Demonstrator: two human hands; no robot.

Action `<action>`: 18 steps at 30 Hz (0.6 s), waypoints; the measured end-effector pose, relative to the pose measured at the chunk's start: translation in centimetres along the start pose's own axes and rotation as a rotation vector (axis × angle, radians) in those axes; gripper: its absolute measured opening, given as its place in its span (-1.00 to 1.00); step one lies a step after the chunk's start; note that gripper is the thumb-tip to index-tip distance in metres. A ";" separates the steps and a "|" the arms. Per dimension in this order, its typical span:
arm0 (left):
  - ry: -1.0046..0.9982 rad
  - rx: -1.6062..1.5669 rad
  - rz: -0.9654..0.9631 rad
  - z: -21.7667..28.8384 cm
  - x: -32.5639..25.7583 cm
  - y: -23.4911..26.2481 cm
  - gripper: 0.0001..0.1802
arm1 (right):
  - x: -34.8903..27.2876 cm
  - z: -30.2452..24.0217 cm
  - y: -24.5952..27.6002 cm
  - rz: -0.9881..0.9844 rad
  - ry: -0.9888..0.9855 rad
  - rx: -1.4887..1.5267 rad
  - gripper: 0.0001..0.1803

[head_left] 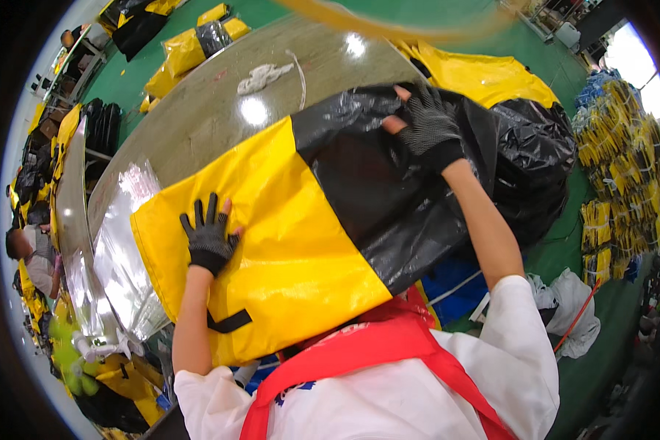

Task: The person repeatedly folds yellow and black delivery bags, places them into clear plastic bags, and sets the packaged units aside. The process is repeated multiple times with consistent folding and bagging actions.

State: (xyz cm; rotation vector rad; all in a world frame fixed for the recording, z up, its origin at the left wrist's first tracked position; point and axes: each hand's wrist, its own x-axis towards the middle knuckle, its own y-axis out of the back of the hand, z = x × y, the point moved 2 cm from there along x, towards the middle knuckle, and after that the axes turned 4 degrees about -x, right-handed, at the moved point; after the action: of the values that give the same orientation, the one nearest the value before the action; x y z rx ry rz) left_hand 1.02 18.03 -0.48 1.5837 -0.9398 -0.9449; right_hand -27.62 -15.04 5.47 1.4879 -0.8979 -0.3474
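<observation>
A large sheet of glossy plastic-coated fabric, yellow (286,242) on the left and black (374,191) on the right, lies across the table in front of me. My left hand (211,238), in a dark dotted glove with bare thumb and fingertip, lies flat on the yellow part with its fingers spread. On the black part, near the far edge, rests my right hand (429,128) in a matching glove, its fingers apart. Neither hand grips anything. A short black strap (229,321) shows on the yellow part near my left forearm.
The shiny table (198,128) carries a crumpled white cloth (262,78) and clear plastic film (128,249). Bunched black material (532,147) and another yellow piece (484,77) lie at the right. Tall stacks of yellow bundles (623,169) stand farther right. Another person (37,253) is at far left.
</observation>
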 end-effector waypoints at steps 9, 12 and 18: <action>-0.030 -0.134 0.043 0.4 1.0 0.1 -0.31 | -12.6 -0.9 5.4 -0.093 0.581 0.426 -0.26; -0.506 -0.293 0.328 10.8 2.8 8.3 -0.25 | -24.6 -0.5 1.2 -0.009 0.540 -0.036 -0.59; -0.683 -0.315 0.143 14.4 4.6 4.6 -0.19 | -24.3 -1.4 -0.7 0.228 0.338 -0.078 -0.67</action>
State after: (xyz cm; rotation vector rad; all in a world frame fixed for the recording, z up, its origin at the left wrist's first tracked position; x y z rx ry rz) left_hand -10.89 7.77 1.04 0.9148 -1.2681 -1.4878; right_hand -42.12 2.99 -2.22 1.3072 -0.7614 0.0373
